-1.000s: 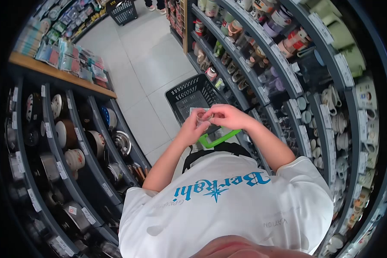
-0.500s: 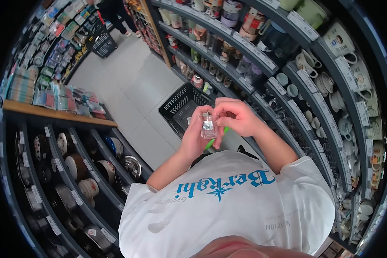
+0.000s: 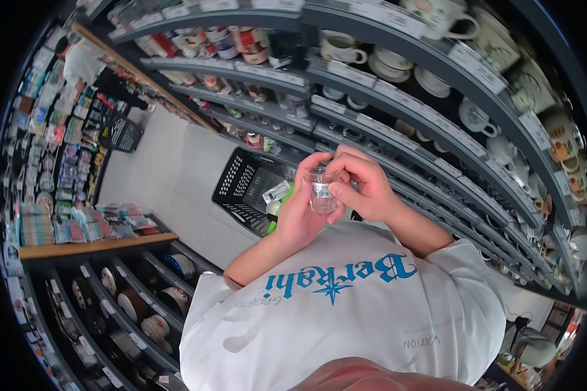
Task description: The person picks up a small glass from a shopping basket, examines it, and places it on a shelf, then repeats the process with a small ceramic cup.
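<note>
A small clear glass point(image 3: 322, 201) with a white barcode sticker on its side is held upright in front of my chest. My left hand point(image 3: 293, 214) wraps round it from the left, with its fingertips near the rim. From the other side, my right hand point(image 3: 366, 187) grips it too, its thumb pressed beside the sticker. Just beyond my left hand, a black shopping basket point(image 3: 227, 189) holds a few light-coloured items, and something bright green shows by its near side.
Shelves of mugs and cups point(image 3: 430, 85) rise along the right. Pans and pots fill a rack point(image 3: 153, 313) at the lower left, below a wooden ledge point(image 3: 104, 245). A person point(image 3: 88, 68) stands at the far upper left near another black basket point(image 3: 122, 133).
The view has turned, so the shelves and basket shift in frame. My right thumb now lies against the glass, and the contents of the basket show more clearly.
</note>
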Demonstrator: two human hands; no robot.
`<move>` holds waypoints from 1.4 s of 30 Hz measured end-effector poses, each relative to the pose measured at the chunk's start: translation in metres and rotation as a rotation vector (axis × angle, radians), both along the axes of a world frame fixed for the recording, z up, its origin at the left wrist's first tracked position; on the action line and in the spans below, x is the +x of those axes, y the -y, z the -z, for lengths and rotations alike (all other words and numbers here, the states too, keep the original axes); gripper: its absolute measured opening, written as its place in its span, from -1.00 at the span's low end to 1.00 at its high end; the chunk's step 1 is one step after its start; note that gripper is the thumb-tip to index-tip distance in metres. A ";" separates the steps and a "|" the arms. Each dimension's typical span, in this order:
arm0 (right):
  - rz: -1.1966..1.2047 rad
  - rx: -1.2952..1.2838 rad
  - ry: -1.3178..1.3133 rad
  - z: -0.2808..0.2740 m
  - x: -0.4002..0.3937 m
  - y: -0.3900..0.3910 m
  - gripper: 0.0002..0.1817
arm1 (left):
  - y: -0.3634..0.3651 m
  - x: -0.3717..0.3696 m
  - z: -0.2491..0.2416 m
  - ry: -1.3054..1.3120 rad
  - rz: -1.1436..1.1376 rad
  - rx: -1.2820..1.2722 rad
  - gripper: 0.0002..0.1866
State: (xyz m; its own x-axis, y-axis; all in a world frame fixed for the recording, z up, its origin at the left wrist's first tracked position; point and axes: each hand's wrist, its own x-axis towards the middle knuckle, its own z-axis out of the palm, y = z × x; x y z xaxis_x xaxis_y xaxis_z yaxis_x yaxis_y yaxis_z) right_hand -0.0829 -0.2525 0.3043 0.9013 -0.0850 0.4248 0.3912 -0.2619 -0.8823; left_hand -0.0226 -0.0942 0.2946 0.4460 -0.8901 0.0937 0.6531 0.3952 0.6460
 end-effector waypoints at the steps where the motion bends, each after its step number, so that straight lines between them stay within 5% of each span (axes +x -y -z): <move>1: 0.013 -0.002 0.026 0.000 -0.008 0.009 -0.85 | 0.009 -0.006 -0.001 0.017 0.012 0.020 -0.50; 18: 0.261 0.123 0.100 0.014 -0.147 0.117 -0.77 | 0.144 -0.096 -0.007 0.071 0.387 0.034 -0.51; 29: 0.351 0.115 0.120 0.012 -0.180 0.142 -0.73 | 0.178 -0.122 -0.016 0.092 0.424 0.096 -0.31; 32: 0.392 0.215 0.160 0.018 -0.173 0.138 -0.66 | 0.181 -0.114 -0.013 0.080 0.428 0.101 -0.31; 42: 0.618 -0.098 0.213 0.006 -0.148 0.126 -0.20 | 0.183 -0.070 -0.013 0.106 0.525 0.039 -0.35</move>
State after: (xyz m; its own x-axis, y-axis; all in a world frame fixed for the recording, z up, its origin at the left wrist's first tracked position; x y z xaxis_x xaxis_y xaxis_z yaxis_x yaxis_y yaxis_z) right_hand -0.2310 -0.3785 0.2986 0.5945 -0.5118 0.6202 0.3061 -0.5692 -0.7631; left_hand -0.0922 -0.2775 0.3072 -0.0707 -0.9945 0.0766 0.6866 0.0072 0.7270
